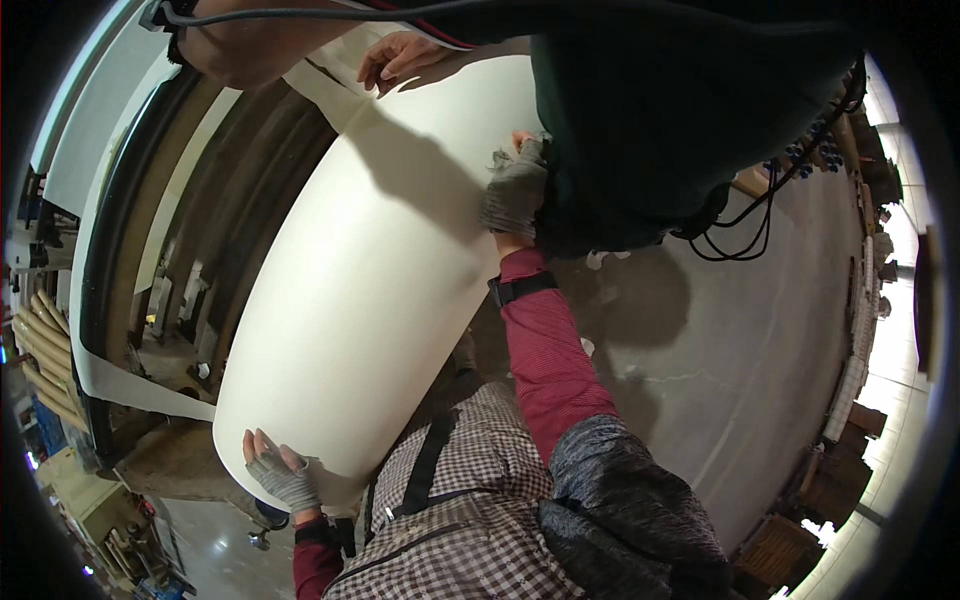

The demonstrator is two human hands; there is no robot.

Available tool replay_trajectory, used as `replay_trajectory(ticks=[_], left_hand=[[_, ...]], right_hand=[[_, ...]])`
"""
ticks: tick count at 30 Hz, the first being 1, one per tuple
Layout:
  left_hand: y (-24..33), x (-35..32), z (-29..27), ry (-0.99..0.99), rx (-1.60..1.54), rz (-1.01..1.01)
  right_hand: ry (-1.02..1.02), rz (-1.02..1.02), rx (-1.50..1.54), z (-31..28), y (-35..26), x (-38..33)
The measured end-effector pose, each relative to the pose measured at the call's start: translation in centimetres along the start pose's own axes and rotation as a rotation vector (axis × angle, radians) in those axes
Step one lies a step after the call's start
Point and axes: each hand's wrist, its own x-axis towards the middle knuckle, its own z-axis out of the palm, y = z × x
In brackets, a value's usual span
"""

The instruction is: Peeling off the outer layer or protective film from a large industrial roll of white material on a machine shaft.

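Observation:
A large, smooth white roll slants across the middle, from near my body up to a co-worker. On its near end lies my left hand in a grey fingerless glove, fingers stretched out against the surface. My right hand, in a frayed grey glove, rests at the roll's right side, close to the co-worker's dark shirt; its fingers are mostly hidden. A white sheet runs from the roll's lower left toward a machine. The co-worker's bare hand touches the far end.
At the left stands a long machine frame with dark bars. A co-worker in a dark shirt leans in at the upper right, with black cables hanging beside them. Tan tubes are stacked at the far left. Concrete floor stretches to the right.

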Motion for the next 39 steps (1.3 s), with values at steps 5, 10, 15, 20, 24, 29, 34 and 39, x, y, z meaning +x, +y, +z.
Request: replay_trajectory(ticks=[5, 10, 15, 20, 24, 29, 34, 39], left_hand=[[-0.1, 0.0, 0.0, -0.039, -0.011, -0.022], [0.5, 0.2, -0.4, -0.044, -0.037, -0.018], [-0.3, 0.1, 0.4, -0.040, -0.061, -0.011], [-0.1, 0.7, -0.2, -0.052, -0.127, -0.034], [3.4, 5.3, 0.1, -0.037, -0.246, 0.123], [11.1, 11.2, 0.7, -0.141, -0.451, 0.249], [12.8, 11.9, 3.8, -0.073, -0.326, 0.329], [12.4, 12.1, 3.5, -0.108, -0.389, 0.322]], right_hand=[[0.005, -0.014, -0.138, 0.2, -1.3, 0.1], [0.117, -0.214, -0.406, 0.8, 1.2, 1.1], [-0.083, -0.234, -1.001, -0.3, -1.6, 0.5], [0.142, -0.240, -0.505, 0.9, 0.2, 0.9], [0.233, -0.144, -0.603, 0.1, 1.7, 2.2], [-0.081, -0.342, -1.149, -1.2, 4.8, 1.3], [-0.045, -0.545, -1.103, -1.2, 5.5, 0.6], [-0.264, -0.347, -1.194, -3.1, 3.1, -1.3]])
